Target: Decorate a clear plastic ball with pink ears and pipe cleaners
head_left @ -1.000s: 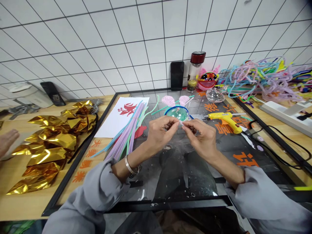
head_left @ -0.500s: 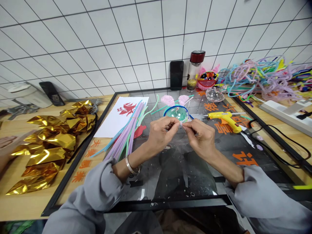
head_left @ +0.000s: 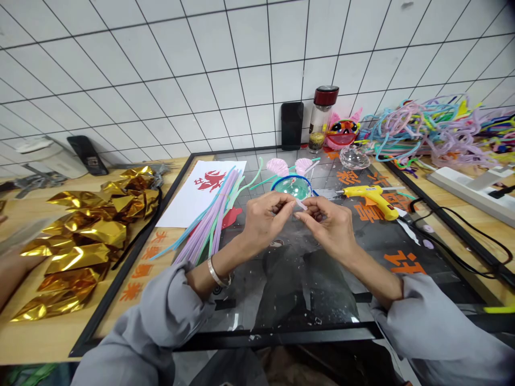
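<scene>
Your left hand (head_left: 265, 217) is closed at the fingertips on a small pale lilac strip (head_left: 301, 204), which pokes out between thumb and forefinger toward the other side. Your right hand (head_left: 332, 222) meets the strip's far end with bent fingers, its thumb just beneath; you cannot tell from here whether it really pinches it. The strip is held up between both hands, above the dark glassy panel (head_left: 281, 305) set in the tabletop (head_left: 44, 340).

Just beyond your fingers sits a transparent green-tinted dome (head_left: 293, 187) edged with a blue pipe cleaner, and behind it lie two pink coiled pads (head_left: 277, 166). To your right rests a yellow glue gun (head_left: 368, 194), its nozzle pointing toward the dome. To your left, a bundle of lilac, blue and green pipe cleaners (head_left: 205, 225) lies partly over a white sheet of paper (head_left: 183, 195) printed in red.

By the wall you have a black phone (head_left: 292, 126) leaning upright, a glass bottle (head_left: 319, 120) with a dark red cap, a pink-eared figure (head_left: 343, 133), and a clear dome (head_left: 354, 157) in front of it. Crumpled gold foil (head_left: 86, 241) spreads at far left, near another person's forearm (head_left: 18, 271).
</scene>
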{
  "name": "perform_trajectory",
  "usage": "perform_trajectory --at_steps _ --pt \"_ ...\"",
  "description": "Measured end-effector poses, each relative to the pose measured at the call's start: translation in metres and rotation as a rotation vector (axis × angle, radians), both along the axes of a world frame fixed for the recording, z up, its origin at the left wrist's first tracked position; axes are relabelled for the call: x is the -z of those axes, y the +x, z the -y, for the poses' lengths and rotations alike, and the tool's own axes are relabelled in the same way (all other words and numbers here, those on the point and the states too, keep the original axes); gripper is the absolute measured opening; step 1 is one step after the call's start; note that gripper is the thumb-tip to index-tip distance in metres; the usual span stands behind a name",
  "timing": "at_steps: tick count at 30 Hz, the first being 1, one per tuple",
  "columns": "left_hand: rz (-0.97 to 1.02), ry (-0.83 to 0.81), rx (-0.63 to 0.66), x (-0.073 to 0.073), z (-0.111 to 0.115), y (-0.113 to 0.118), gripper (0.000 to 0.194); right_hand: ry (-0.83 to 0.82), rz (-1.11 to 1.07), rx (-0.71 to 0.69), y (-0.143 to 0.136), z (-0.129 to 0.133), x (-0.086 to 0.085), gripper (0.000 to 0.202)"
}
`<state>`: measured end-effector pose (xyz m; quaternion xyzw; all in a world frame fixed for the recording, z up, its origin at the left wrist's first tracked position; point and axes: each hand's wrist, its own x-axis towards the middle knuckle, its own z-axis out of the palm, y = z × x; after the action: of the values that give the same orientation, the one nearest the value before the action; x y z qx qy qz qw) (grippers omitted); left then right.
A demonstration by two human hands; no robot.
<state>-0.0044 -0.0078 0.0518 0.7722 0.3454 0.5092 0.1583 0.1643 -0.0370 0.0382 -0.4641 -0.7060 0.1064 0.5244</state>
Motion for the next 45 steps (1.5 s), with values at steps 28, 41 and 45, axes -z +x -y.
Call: perform_trajectory --at_steps 28,41,45 --pt "0.087 -0.1 0.014 0.009 0.002 0.006 0.01 -0.053 -0.169 0.027 -0.005 -0.001 -0.002 0.012" --pt "0.072 -0.041 0.014 0.009 0.003 0.007 0.009 -0.006 -0.077 0.062 -0.004 -0.001 0.0 0.009" --pt "0.038 0.025 0.007 0.009 0.004 0.007 0.009 0.097 0.042 0.092 -0.003 0.0 -0.001 0.008"
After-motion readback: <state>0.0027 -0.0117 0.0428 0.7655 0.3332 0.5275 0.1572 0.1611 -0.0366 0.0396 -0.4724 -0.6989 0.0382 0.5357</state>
